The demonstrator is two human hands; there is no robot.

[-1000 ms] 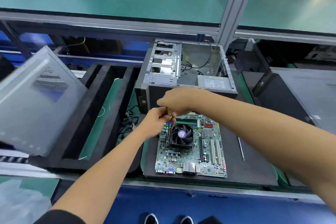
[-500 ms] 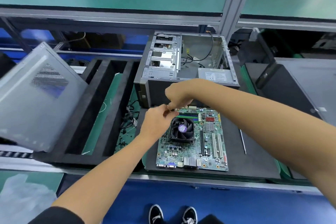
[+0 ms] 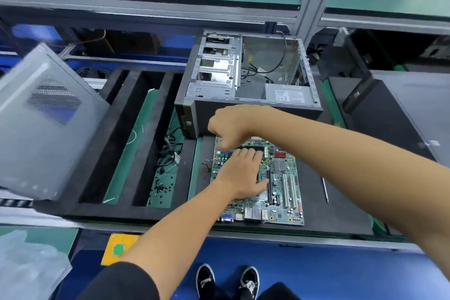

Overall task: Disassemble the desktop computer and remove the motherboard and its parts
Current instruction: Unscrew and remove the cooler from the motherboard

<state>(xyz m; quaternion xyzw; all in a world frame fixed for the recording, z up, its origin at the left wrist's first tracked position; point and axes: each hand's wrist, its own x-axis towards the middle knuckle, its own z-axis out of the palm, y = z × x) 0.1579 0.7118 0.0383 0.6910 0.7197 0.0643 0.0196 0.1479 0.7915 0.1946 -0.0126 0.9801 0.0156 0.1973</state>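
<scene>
The green motherboard [image 3: 282, 192] lies flat on a black mat in front of the open, gutted computer case [image 3: 292, 111]. My left hand [image 3: 239, 173] rests palm-down on the board and hides the CPU fan. Its straight fingers reach the dark memory stick [image 3: 254, 147] at the board's far edge. My right hand [image 3: 231, 124] hovers over the board's far left corner with its fingers curled downward. Its fingertips are blurred, and I see nothing held in them.
A grey side panel [image 3: 41, 124] leans at the left beside a black foam tray [image 3: 114, 143] that holds loose screws [image 3: 160, 187] and cables [image 3: 170, 151]. A thin metal tool [image 3: 325, 190] lies right of the board. Another black case [image 3: 389, 124] stands at the right.
My two hands were pinched together above the fan. The left hand has dropped flat onto the fan, the right hand has moved left over the board's far corner, and the camera has tilted down.
</scene>
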